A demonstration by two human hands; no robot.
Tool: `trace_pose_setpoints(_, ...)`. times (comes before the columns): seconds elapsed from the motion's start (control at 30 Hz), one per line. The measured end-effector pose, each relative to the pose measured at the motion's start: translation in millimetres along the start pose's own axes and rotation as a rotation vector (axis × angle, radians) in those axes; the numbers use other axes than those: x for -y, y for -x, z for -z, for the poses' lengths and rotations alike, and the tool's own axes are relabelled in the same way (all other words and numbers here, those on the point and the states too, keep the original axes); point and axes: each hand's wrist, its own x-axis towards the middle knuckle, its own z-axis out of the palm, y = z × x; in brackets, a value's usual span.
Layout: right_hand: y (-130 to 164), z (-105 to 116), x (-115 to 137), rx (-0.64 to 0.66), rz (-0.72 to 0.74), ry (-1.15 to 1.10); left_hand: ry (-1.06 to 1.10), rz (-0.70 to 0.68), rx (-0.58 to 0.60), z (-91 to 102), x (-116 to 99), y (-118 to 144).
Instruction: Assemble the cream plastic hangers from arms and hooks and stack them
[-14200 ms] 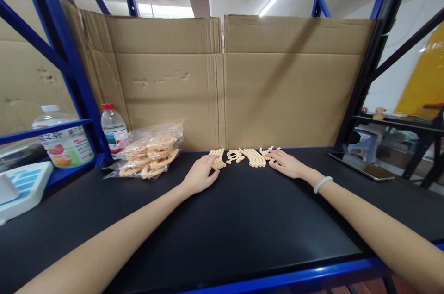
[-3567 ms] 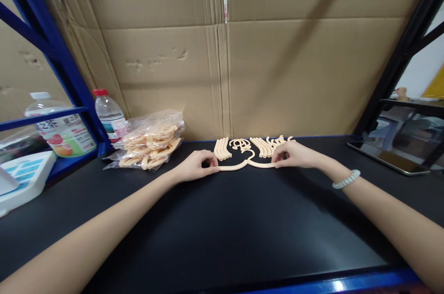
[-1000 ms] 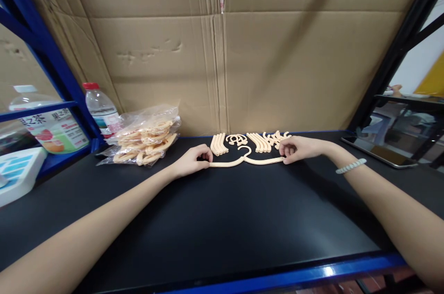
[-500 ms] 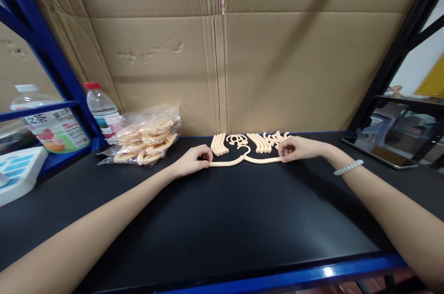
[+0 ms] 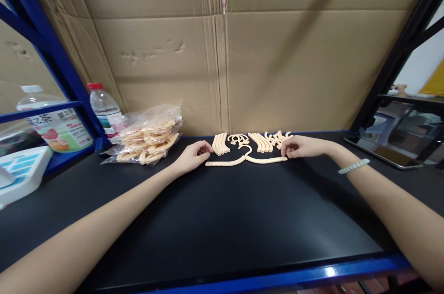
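Note:
A cream clothes hanger (image 5: 229,162) with a small hook (image 5: 247,147) in its middle lies on the black tabletop, its two arms spread to the sides. My left hand (image 5: 192,157) hovers by the hanger's left end, fingers loosely curled and thumb apart, holding nothing. By the right end is my right hand (image 5: 302,147), also off the hanger, with bent fingers and nothing visible in them. Behind the hanger lie a left row of arm pieces (image 5: 220,144), several loose hooks (image 5: 237,139), a right row of arm pieces (image 5: 261,142) and a heap of small curved pieces (image 5: 276,138).
Clear plastic bags of cream hanger parts (image 5: 149,139) lie at the left, before a red-capped bottle (image 5: 106,109). A dark flat tablet-like device (image 5: 381,153) rests at the right. Cardboard (image 5: 294,62) walls the back; a blue edge (image 5: 277,280) runs along the front.
Both hands have let go of the hanger's ends and drawn slightly up and away, so both tips now show. The hanger stays flat on the table.

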Motion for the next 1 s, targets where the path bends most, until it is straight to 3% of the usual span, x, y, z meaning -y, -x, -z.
trace_pose_setpoints(0.4,-4.3,-3.5,-3.1,-0.046,-0.010,0.028,-0.115,-0.105,-0.064,-2.8,5.2,1.2)
trace_pose_setpoints(1.0,-4.7,-5.6,0.0,-0.056,-0.017,0.047,-0.274,-0.236,0.012,-5.8,20.6,-2.4)
